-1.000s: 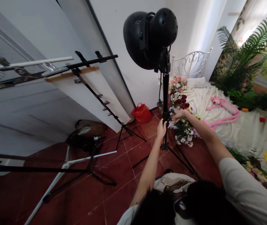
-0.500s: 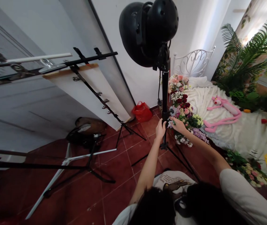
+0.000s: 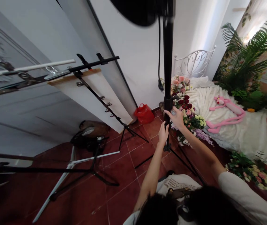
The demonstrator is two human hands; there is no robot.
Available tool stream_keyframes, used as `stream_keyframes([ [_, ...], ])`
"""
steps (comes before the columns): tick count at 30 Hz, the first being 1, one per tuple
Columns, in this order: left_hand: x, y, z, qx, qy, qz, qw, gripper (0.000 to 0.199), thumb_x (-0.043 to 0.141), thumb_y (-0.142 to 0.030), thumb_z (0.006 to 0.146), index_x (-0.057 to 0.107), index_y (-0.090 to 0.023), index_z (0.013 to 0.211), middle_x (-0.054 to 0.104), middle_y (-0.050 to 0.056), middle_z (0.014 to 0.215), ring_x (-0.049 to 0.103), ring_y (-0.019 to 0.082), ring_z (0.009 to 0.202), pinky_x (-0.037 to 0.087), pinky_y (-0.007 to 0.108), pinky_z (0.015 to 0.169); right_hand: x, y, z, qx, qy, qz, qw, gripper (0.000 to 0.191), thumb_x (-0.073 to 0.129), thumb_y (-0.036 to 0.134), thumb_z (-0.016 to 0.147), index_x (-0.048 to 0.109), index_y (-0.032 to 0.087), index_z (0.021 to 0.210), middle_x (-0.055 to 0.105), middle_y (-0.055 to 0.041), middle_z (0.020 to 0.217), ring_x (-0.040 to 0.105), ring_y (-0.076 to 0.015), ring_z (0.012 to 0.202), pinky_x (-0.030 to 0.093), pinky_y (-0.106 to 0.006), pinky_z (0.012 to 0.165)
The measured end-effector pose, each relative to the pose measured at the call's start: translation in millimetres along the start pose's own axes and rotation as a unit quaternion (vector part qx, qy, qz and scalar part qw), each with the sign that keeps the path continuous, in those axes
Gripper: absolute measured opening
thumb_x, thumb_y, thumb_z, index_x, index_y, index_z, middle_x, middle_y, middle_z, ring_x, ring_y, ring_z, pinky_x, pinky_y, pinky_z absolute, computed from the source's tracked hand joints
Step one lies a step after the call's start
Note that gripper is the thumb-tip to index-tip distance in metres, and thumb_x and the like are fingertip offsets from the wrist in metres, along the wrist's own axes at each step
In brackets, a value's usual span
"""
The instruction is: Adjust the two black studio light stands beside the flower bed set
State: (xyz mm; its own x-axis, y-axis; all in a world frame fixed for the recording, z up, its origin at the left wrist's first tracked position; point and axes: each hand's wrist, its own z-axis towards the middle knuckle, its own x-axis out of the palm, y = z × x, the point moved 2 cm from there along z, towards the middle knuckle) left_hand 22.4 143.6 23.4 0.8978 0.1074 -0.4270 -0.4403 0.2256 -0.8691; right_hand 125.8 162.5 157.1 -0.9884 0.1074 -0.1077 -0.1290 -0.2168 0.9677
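A tall black light stand [image 3: 168, 65] stands upright in front of me, its legs spread on the red tiled floor. At the top edge the black lamp head [image 3: 138, 11] is partly cut off, and a black cable [image 3: 159, 56] with a plug hangs beside the pole. My left hand [image 3: 163, 132] is wrapped round the lower part of the pole. Just above it, my right hand [image 3: 175, 117] is at the pole's collar, with thumb and fingers against the pole; part of its grip is hidden.
Left are a backdrop stand with clips [image 3: 105, 104], a white-legged stand [image 3: 70, 165] and a dark bag [image 3: 91, 134]. A red bag [image 3: 144, 113] sits by the wall. Flowers [image 3: 187, 109] edge a bed [image 3: 252, 134] bearing a pink plush toy [image 3: 231, 107].
The lamp head has risen, partly out of view, showing more pole and cable. My right hand has moved from the knob side onto the pole. The view has shifted slightly.
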Motion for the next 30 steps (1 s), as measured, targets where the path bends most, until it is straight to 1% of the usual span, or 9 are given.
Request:
stream_keyframes([
  [3,2.0,-0.9,1.6,-0.014,-0.03,0.003,0.999,0.046,0.033,-0.048,0.092,0.048,-0.02,0.125,0.056,0.01,0.127,0.052,0.022,0.12,0.041,0.038,0.101,-2.0,33.1,14.8,-0.108,-0.03,-0.026,0.993,0.043,0.06,0.05,0.078,0.062,0.017,0.105,0.065,-0.0053,0.096,0.058,-0.0223,0.103,0.051,-0.03,0.083],
  [6,3.5,-3.2,2.9,-0.022,-0.055,0.007,0.998,0.044,0.034,-0.048,0.091,0.051,-0.021,0.122,0.059,0.01,0.123,0.054,0.023,0.117,0.042,0.038,0.099,-4.1,51.3,19.3,-0.146,-0.035,-0.054,0.987,0.041,0.057,0.05,0.081,0.063,0.017,0.105,0.065,-0.0051,0.097,0.058,-0.0213,0.103,0.049,-0.03,0.086],
  [8,3.7,-4.8,3.0,-0.02,-0.057,0.013,0.998,0.043,0.035,-0.047,0.091,0.052,-0.022,0.121,0.059,0.009,0.121,0.055,0.023,0.115,0.043,0.038,0.098,-8.1,49.8,18.3,-0.152,-0.029,-0.064,0.986,0.04,0.055,0.049,0.083,0.062,0.017,0.107,0.066,-0.0049,0.097,0.059,-0.0203,0.102,0.048,-0.03,0.088],
  [11,2.6,-6.0,2.5,-0.018,-0.056,0.023,0.998,0.043,0.033,-0.047,0.091,0.052,-0.023,0.121,0.06,0.009,0.12,0.056,0.023,0.112,0.044,0.038,0.096,-18.6,22.3,15.2,-0.131,-0.001,-0.069,0.989,0.037,0.05,0.045,0.087,0.059,0.019,0.112,0.066,-0.0058,0.101,0.059,-0.0196,0.102,0.046,-0.031,0.092],
  [16,0.3,-5.3,3.3,-0.01,-0.044,0.022,0.999,0.042,0.033,-0.047,0.091,0.051,-0.024,0.122,0.06,0.008,0.121,0.058,0.022,0.109,0.046,0.036,0.093,-38.2,-63.9,2.8,-0.004,0.086,-0.051,0.995,0.035,0.054,0.035,0.085,0.053,0.021,0.117,0.068,-0.0058,0.1,0.061,-0.018,0.101,0.044,-0.034,0.096],
  [19,0.3,-4.5,4.3,-0.016,-0.036,0.021,0.999,0.042,0.034,-0.047,0.091,0.05,-0.025,0.122,0.06,0.007,0.12,0.06,0.022,0.106,0.047,0.036,0.091,-45.1,-102.2,-7.7,0.055,0.092,-0.013,0.994,0.04,0.054,0.031,0.084,0.046,0.021,0.122,0.068,-0.0054,0.101,0.061,-0.0158,0.1,0.045,-0.033,0.093],
  [22,1.1,-4.3,4.0,-0.021,-0.039,0.017,0.999,0.042,0.033,-0.047,0.091,0.05,-0.024,0.122,0.061,0.008,0.119,0.061,0.021,0.104,0.047,0.036,0.09,-42.2,-119.1,-15.2,0.065,0.084,0.022,0.994,0.041,0.054,0.032,0.084,0.042,0.023,0.123,0.066,-0.0054,0.106,0.061,-0.0137,0.094,0.048,-0.028,0.085],
  [25,1.9,-4.6,3.1,-0.014,-0.047,0.019,0.999,0.043,0.033,-0.047,0.091,0.051,-0.023,0.122,0.06,0.009,0.12,0.058,0.023,0.109,0.047,0.037,0.092,-32.8,-125.3,-17.3,0.075,0.021,0.02,0.997,0.037,0.053,0.036,0.085,0.042,0.024,0.119,0.067,-0.0019,0.093,0.062,-0.0115,0.081,0.05,-0.022,0.075],
  [30,2.9,-3.9,1.7,-0.02,-0.041,0.012,0.999,0.043,0.034,-0.048,0.091,0.05,-0.024,0.122,0.059,0.007,0.121,0.059,0.021,0.108,0.047,0.036,0.092,-24.5,-119.5,-3.7,0.128,-0.068,-0.17,0.975,0.026,0.051,0.036,0.085,0.048,0.021,0.106,0.065,-0.0002,0.078,0.062,-0.0125,0.069,0.049,-0.023,0.071],
])
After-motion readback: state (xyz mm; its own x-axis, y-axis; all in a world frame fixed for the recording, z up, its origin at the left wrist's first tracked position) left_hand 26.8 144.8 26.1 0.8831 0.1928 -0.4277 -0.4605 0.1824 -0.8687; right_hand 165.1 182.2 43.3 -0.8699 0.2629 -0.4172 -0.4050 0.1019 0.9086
